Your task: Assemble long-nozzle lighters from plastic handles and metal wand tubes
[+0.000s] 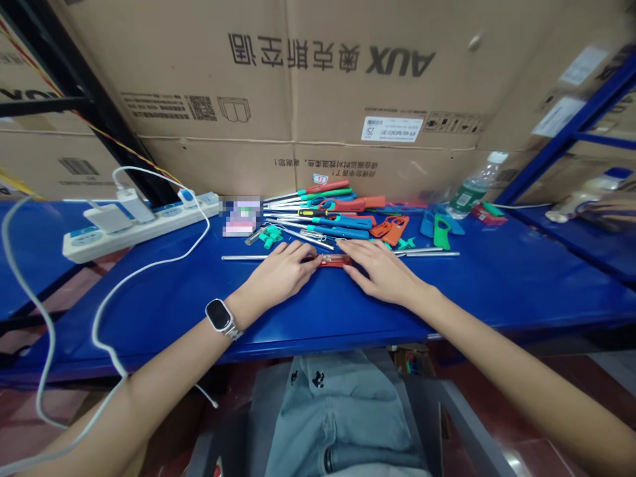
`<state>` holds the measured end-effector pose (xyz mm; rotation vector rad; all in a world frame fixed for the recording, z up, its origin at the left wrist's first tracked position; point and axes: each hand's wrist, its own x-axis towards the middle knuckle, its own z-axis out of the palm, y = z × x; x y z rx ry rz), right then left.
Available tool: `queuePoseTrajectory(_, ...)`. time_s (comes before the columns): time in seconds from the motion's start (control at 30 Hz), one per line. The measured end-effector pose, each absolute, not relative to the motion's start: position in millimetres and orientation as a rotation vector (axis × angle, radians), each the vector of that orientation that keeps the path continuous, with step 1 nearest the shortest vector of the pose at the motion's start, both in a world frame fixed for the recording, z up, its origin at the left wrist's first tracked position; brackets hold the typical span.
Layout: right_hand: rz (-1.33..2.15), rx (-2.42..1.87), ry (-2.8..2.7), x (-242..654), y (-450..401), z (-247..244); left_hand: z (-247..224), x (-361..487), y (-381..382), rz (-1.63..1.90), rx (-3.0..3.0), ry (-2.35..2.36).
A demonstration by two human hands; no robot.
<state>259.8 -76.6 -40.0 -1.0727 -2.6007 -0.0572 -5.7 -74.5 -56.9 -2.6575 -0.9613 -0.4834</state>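
My left hand [283,270] grips the left end of a red lighter body [334,260] with a clear window, thumb and forefinger pressed to it. On its right end are the bent fingers and thumb of my right hand [385,273]. One slim metal tube [242,258] lies left of my left hand, and another metal tube [440,254] pokes out past my right one. Just behind is a pile of long-necked lighters [348,225] in red, blue and green. Small green plastic pieces [269,236] and orange handle shells [396,229] lie around it.
A white power strip [144,228] with chargers and a trailing white cable [144,270] occupies the left. Behind the blue table [308,318] stands a large cardboard box [298,99]. A green-labelled bottle [467,197] stands at the back right.
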Motion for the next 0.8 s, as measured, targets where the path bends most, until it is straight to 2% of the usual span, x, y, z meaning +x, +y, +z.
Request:
queuePoseTrajectory(0.43, -0.18, -1.11, -2.727, 259, -78, -44, -54, -6, -76, -0.489, -2.72, -1.018)
queuePoseTrajectory(0.7, -0.127, -0.992, -2.593, 249, -71, -37, -40, -41, -68, -0.907, -2.8, -1.198)
queuePoseTrajectory(0.8, -0.1, -0.962, -2.61, 232, -64, -33, -40, -54, -63, -0.927, -2.833, -1.315)
